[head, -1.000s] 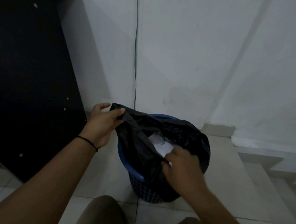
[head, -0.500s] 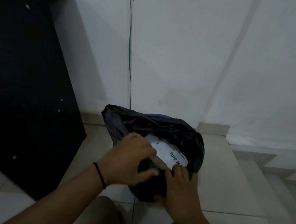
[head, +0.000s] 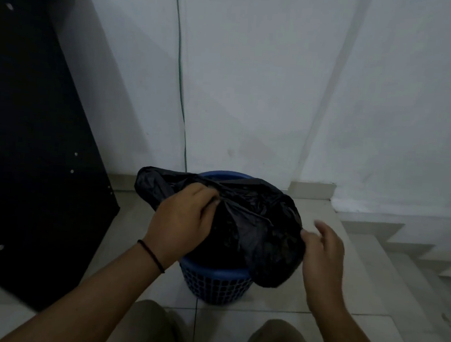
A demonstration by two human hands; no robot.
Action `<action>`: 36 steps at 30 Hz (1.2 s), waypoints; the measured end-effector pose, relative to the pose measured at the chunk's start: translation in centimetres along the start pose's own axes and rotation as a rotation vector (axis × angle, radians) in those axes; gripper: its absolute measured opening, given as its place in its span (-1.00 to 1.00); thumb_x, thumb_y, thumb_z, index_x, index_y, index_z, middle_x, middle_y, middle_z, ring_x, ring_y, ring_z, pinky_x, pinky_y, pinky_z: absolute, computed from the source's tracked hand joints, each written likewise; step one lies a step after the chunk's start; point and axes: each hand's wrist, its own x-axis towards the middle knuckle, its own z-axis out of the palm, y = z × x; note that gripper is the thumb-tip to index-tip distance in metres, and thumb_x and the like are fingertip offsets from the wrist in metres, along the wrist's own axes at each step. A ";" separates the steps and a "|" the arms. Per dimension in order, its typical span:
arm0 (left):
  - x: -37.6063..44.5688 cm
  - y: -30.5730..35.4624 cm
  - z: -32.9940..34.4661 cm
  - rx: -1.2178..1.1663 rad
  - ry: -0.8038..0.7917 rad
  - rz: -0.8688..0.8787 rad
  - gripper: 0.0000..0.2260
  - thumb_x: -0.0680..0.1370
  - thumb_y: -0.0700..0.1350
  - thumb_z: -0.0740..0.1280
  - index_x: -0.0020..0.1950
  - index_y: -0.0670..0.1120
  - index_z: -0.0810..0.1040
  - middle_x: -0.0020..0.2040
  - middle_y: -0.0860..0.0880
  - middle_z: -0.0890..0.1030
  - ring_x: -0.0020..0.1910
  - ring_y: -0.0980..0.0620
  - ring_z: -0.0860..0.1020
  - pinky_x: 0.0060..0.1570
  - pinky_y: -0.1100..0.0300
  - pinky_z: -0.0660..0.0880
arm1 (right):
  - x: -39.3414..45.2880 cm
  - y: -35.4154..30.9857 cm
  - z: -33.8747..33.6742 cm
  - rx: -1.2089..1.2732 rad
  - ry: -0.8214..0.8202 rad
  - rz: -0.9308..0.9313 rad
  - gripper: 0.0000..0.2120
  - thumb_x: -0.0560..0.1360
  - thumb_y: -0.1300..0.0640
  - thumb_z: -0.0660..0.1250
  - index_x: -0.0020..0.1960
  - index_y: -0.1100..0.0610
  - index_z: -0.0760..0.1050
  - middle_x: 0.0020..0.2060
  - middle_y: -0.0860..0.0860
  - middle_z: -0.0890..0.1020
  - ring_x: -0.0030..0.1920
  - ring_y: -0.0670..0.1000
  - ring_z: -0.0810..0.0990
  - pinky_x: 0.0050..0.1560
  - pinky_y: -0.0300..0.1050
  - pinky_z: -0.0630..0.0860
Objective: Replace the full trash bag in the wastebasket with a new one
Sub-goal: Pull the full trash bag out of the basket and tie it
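Head view: a person crouches over a blue basket (head: pixel 215 281) lined with a black bag (head: pixel 258 226), on a pale tiled floor (head: pixel 345 272) by a white wall (head: pixel 265 80). The left hand (head: pixel 182 221) bunches the bag's gathered top in curled fingers, pulling the plastic into tight folds over the basket's mouth. The right hand (head: pixel 324 254) hangs at the bag's right edge, fingers loosely spread and blurred — the fingertips meet the plastic or come just short of it, and the frame does not settle which. The bag sits in the basket, its mouth drawn closed, one flap spilling out to the left and a bulge draped over the right rim; nothing inside it shows. No brand, label or writing can be read anywhere. A thin dark band (head: pixel 151 255) circles the left wrist. A dark board (head: pixel 35 130) dotted with pale spots leans at the left, and a green cord (head: pixel 181 87) runs down the wall behind the basket. Both knees (head: pixel 147 325) show at the bottom edge — steps (head: pixel 400 250) fall away at right.
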 end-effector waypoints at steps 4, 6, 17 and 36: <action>0.2 0.8 -0.1 -0.052 0.002 0.018 -0.78 0.54 -0.08 0.13 0.00 -0.10 0.55 -0.16 -0.03 0.63 -0.23 0.08 0.54 -0.26 0.15 0.52 | 0.0 2.7 0.3 0.327 -0.223 0.738 -0.30 0.49 -0.22 0.24 0.49 0.10 0.16 0.43 0.14 0.30 0.37 0.18 0.34 0.29 0.24 0.27; 0.2 1.1 -0.1 -0.041 -0.044 0.045 -0.78 0.51 -0.10 0.13 -0.10 -0.10 0.56 -0.20 -0.01 0.60 -0.25 0.03 0.54 -0.31 0.09 0.53 | 0.4 2.7 0.3 0.398 -0.320 0.750 -0.48 0.54 -0.05 0.25 0.42 0.15 0.30 0.29 0.15 0.48 0.22 0.18 0.47 0.12 0.17 0.41; 0.9 0.4 -0.3 -0.064 -0.282 0.080 -0.76 0.40 -0.01 0.16 -0.35 -0.07 0.52 -0.41 0.05 0.51 -0.43 0.10 0.46 -0.44 0.17 0.45 | 5.4 -4.4 -0.7 -0.171 -0.121 -0.124 -0.85 0.47 0.22 0.19 -0.18 0.18 0.53 -0.21 0.03 0.57 -0.21 -0.01 0.51 -0.13 -0.13 0.43; 9.6 -10.6 0.2 0.379 -0.926 -0.610 -0.54 0.52 -0.01 0.30 0.37 -0.18 0.41 0.37 -0.15 0.42 0.31 -0.11 0.43 0.23 0.18 0.37 | 16.1 -3.2 6.5 -1.204 -0.474 -0.213 -0.56 0.58 0.21 0.12 0.45 0.20 0.23 0.41 0.14 0.36 0.36 0.12 0.37 0.39 -0.01 0.28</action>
